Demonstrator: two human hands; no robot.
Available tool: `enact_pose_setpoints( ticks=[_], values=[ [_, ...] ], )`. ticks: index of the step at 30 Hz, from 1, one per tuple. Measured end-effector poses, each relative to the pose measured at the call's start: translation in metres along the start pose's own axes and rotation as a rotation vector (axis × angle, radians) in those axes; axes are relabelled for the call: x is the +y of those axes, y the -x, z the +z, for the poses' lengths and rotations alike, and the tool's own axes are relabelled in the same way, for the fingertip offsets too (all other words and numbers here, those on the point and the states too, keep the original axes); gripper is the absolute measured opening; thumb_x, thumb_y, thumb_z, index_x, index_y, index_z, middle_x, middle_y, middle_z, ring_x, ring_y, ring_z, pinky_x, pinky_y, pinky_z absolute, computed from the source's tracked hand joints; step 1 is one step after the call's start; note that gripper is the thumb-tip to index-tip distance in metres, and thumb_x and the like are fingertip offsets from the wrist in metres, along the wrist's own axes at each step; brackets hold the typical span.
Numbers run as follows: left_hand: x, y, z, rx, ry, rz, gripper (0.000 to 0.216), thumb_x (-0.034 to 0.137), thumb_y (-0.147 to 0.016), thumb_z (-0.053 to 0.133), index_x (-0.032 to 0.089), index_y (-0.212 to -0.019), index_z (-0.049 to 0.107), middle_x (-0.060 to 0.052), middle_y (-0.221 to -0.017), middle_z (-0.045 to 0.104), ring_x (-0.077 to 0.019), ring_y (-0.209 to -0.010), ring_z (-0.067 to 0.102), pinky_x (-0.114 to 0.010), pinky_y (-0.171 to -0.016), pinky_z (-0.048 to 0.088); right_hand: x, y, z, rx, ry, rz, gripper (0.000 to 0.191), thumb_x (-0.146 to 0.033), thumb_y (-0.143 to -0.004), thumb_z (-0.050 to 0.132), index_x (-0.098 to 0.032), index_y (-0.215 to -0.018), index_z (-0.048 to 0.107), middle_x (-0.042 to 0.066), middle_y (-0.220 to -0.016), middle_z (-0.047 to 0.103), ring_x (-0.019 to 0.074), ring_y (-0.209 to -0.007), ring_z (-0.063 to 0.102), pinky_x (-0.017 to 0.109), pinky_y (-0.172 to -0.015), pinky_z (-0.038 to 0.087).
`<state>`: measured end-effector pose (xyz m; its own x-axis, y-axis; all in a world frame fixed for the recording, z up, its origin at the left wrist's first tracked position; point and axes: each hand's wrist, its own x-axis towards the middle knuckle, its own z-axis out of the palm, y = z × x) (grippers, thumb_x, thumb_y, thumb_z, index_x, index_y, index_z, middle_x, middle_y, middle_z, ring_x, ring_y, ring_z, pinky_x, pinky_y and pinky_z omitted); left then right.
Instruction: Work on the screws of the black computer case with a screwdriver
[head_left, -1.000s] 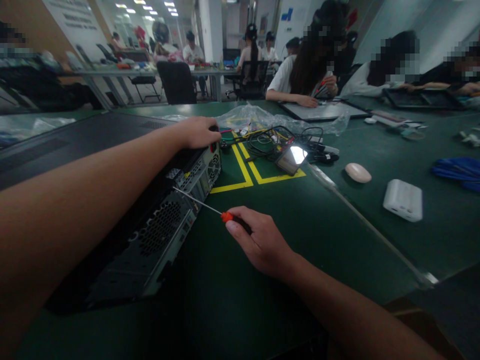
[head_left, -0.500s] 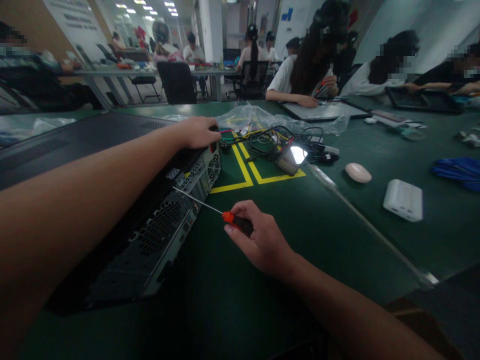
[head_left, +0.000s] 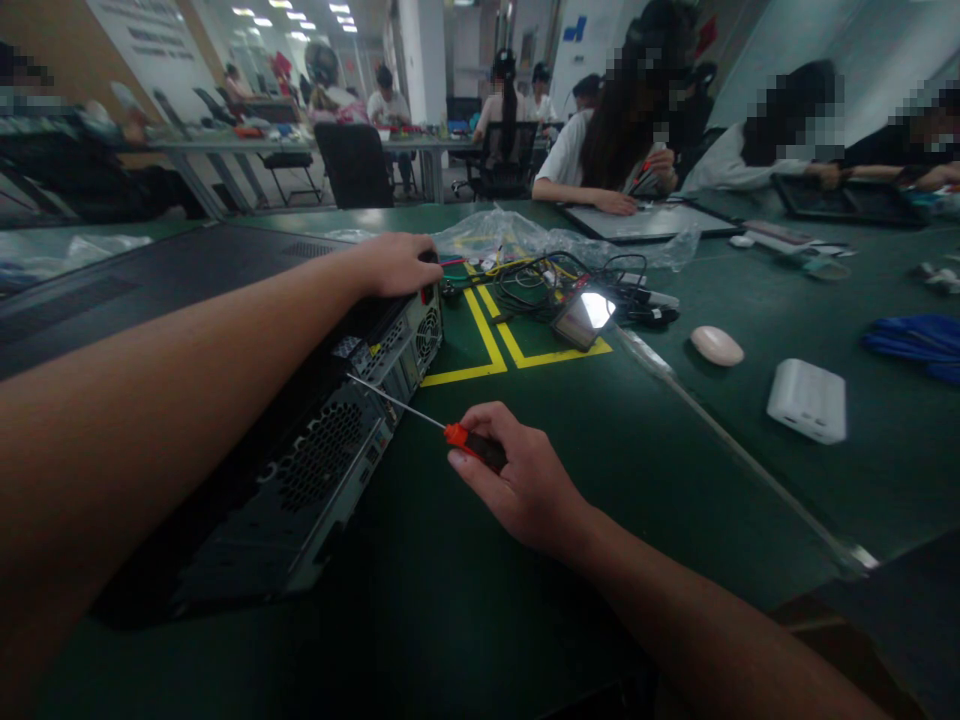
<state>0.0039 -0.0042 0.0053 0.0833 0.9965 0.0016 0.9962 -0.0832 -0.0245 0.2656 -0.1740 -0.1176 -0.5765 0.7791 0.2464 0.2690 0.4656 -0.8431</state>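
A black computer case (head_left: 180, 290) lies on its side at the left, its metal rear panel with round-hole vents (head_left: 322, 455) turned toward the right. My left hand (head_left: 397, 265) grips the case's far rear corner; the thumb shows and the other fingers are partly hidden past the edge. In my right hand (head_left: 525, 475), closed around the handle, is a screwdriver (head_left: 472, 445) with a red and black grip. Its long thin shaft slants up-left to the rear panel, where the tip meets the panel's upper edge.
Tangled cables (head_left: 525, 285) and clear plastic wrap (head_left: 495, 230) lie beyond the case, beside a small device with a glowing screen (head_left: 592, 315). A white box-shaped charger (head_left: 806, 400), a pale rounded object (head_left: 716, 346) and a blue cable bundle (head_left: 915, 345) are at the right. Co-workers sit across the table.
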Motion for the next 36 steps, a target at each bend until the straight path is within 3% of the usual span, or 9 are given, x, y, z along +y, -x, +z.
enact_pose_setpoints(
  ticks=[6, 13, 22, 33, 36],
  values=[
    [-0.0002, 0.0004, 0.0003, 0.0, -0.018, -0.003, 0.077, 0.054, -0.104, 0.043, 0.02, -0.168, 0.07, -0.017, -0.158, 0.078, -0.0373, -0.144, 0.073, -0.046, -0.122, 0.056, 0.0, 0.0004, 0.0007, 0.007, 0.004, -0.005, 0.016, -0.034, -0.109, 0.073, -0.027, -0.12, 0.063, 0.001, -0.098, 0.079, 0.0172, -0.075, 0.065, 0.032, -0.073, 0.048],
    [-0.0015, -0.0002, 0.001, 0.01, 0.032, 0.003, 0.076, 0.055, -0.101, 0.049, 0.024, -0.166, 0.072, -0.016, -0.152, 0.082, -0.0406, -0.141, 0.074, -0.052, -0.122, 0.057, -0.0008, -0.0007, 0.0, 0.0, 0.01, -0.004, 0.017, -0.039, -0.111, 0.07, -0.026, -0.121, 0.065, 0.004, -0.104, 0.081, 0.021, -0.086, 0.074, 0.035, -0.08, 0.052],
    [0.0003, 0.0011, -0.0012, -0.004, -0.006, 0.003, 0.073, 0.056, -0.106, 0.044, 0.023, -0.166, 0.071, -0.015, -0.16, 0.078, -0.037, -0.144, 0.073, -0.044, -0.12, 0.057, -0.003, -0.0002, -0.001, 0.001, 0.025, -0.008, 0.015, -0.039, -0.113, 0.069, -0.025, -0.12, 0.068, 0.004, -0.103, 0.082, 0.0209, -0.087, 0.074, 0.035, -0.081, 0.053],
    [0.0031, 0.0032, -0.0029, -0.019, 0.0, -0.026, 0.076, 0.055, -0.104, 0.049, 0.023, -0.171, 0.068, -0.016, -0.164, 0.076, -0.0396, -0.147, 0.072, -0.047, -0.124, 0.055, -0.004, -0.0032, -0.0022, 0.006, 0.036, -0.063, 0.025, -0.039, -0.119, 0.062, -0.021, -0.123, 0.079, 0.008, -0.109, 0.084, 0.0227, -0.094, 0.076, 0.037, -0.088, 0.057],
    [0.0022, 0.002, -0.0021, -0.012, 0.014, -0.011, 0.076, 0.053, -0.103, 0.049, 0.021, -0.169, 0.069, -0.017, -0.162, 0.077, -0.0415, -0.146, 0.072, -0.05, -0.124, 0.055, -0.0018, -0.0019, -0.0017, 0.02, 0.026, -0.059, 0.023, -0.04, -0.116, 0.068, -0.022, -0.127, 0.077, 0.007, -0.11, 0.084, 0.0215, -0.091, 0.075, 0.036, -0.086, 0.057]
  ],
)
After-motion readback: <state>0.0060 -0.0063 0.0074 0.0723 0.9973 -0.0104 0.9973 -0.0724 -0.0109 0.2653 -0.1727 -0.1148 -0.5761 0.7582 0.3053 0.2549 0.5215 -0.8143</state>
